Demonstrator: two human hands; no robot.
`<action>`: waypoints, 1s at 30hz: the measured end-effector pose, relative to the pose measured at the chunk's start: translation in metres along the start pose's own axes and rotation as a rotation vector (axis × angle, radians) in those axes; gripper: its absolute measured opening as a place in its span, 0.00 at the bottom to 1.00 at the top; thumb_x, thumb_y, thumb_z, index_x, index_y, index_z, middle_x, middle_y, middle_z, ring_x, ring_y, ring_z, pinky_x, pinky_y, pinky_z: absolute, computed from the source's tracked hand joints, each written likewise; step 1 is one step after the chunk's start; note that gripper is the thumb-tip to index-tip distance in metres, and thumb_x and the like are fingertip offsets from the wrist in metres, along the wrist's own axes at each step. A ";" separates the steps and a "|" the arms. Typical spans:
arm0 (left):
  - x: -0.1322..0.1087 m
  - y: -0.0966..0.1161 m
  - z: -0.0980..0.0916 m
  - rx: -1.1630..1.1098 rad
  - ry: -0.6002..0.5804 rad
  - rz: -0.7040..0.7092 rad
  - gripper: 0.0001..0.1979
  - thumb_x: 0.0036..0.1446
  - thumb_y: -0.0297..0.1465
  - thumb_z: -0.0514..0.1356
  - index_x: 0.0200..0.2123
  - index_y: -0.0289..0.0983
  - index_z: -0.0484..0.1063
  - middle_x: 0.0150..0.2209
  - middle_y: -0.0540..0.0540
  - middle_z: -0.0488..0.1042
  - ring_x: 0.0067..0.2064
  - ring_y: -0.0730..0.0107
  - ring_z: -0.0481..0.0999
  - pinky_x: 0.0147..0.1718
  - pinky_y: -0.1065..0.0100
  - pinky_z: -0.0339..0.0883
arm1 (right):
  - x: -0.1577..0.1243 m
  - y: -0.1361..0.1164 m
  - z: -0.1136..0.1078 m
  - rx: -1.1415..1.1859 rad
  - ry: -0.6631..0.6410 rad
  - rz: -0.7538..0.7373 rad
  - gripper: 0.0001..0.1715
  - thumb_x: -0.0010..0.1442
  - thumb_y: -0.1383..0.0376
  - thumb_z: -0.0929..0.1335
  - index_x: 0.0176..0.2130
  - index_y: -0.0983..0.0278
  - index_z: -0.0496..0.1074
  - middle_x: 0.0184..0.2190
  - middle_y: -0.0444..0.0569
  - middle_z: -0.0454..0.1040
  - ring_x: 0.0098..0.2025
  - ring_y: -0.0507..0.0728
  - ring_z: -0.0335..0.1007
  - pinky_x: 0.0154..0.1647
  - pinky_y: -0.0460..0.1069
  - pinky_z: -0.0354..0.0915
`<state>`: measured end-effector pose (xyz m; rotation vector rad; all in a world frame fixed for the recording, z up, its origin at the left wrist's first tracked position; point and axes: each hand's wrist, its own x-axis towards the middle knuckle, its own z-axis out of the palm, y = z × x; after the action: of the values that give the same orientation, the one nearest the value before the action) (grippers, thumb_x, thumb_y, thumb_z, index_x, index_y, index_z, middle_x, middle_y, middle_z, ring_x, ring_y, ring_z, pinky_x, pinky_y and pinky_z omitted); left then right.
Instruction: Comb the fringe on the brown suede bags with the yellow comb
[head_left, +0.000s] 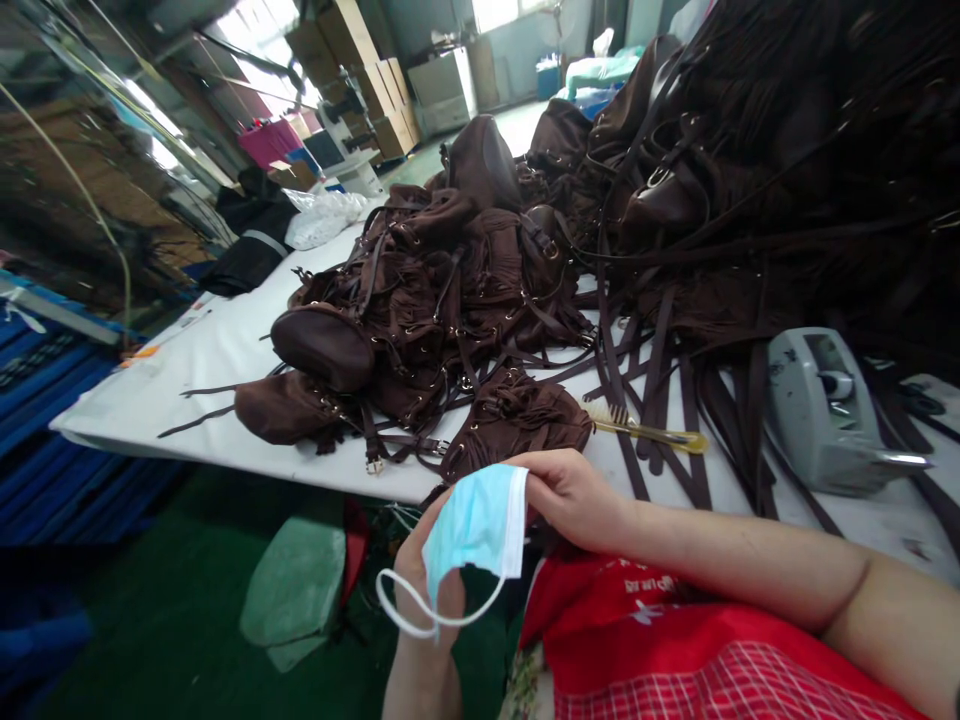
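A light blue face mask (472, 525) with a white side edge is between my two hands, its white ear loop hanging below in front of my left wrist. My left hand (420, 560) is closed at the mask's left side, with fingers partly hidden behind it. At the upper right edge, my right hand (574, 495) pinches the mask, its fingertips partly covered. Just beyond the hands, a brown fringed bag (525, 420) lies at the table's near edge. A brush with a yellow handle (667, 436) rests right of that bag.
Several brown bags (420, 290) with straps and buckles are piled on the white table (187, 400). A taller dark heap (795, 170) rises at the right. A grey tape dispenser (821, 420) stands near the right side. Blue crates (45, 440) are at the left; a green sack (296, 585) is under the table.
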<state>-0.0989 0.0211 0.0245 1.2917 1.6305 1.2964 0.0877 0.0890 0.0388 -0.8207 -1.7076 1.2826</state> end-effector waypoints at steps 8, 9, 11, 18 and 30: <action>-0.003 0.018 -0.013 -0.268 0.053 -0.163 0.22 0.54 0.36 0.62 0.53 0.46 0.69 0.50 0.47 0.74 0.50 0.59 0.73 0.48 0.62 0.69 | 0.004 0.007 -0.007 0.419 -0.035 0.297 0.17 0.59 0.61 0.63 0.47 0.63 0.70 0.23 0.41 0.70 0.18 0.48 0.61 0.18 0.42 0.60; -0.004 0.019 -0.015 -0.330 0.060 -0.164 0.20 0.53 0.34 0.63 0.50 0.47 0.72 0.47 0.48 0.76 0.48 0.60 0.74 0.46 0.63 0.70 | 0.004 0.009 -0.007 0.519 -0.064 0.352 0.18 0.59 0.60 0.64 0.47 0.62 0.70 0.20 0.40 0.68 0.16 0.48 0.59 0.16 0.42 0.58; -0.005 0.020 -0.021 -0.408 0.024 -0.104 0.09 0.50 0.32 0.64 0.37 0.43 0.79 0.40 0.47 0.78 0.42 0.60 0.76 0.40 0.65 0.72 | 0.004 0.010 -0.010 0.640 -0.090 0.392 0.13 0.56 0.61 0.65 0.40 0.64 0.73 0.17 0.39 0.64 0.15 0.47 0.56 0.15 0.42 0.55; -0.009 0.037 -0.042 -0.254 -0.127 0.093 0.11 0.54 0.32 0.56 0.31 0.35 0.79 0.36 0.42 0.75 0.34 0.62 0.73 0.32 0.67 0.68 | 0.003 0.005 -0.035 0.443 -0.137 0.057 0.14 0.54 0.66 0.61 0.32 0.67 0.75 0.31 0.49 0.72 0.33 0.53 0.65 0.33 0.47 0.63; -0.009 0.039 -0.021 -0.050 -0.270 0.095 0.38 0.47 0.44 0.66 0.60 0.39 0.60 0.57 0.38 0.66 0.60 0.49 0.62 0.59 0.54 0.55 | -0.014 -0.008 -0.025 0.069 -0.283 0.048 0.28 0.53 0.69 0.68 0.54 0.61 0.65 0.35 0.44 0.71 0.28 0.48 0.64 0.26 0.42 0.62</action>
<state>-0.1041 0.0066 0.0667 1.4589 1.3564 1.1524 0.1164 0.0856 0.0469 -0.6680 -1.8597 1.5402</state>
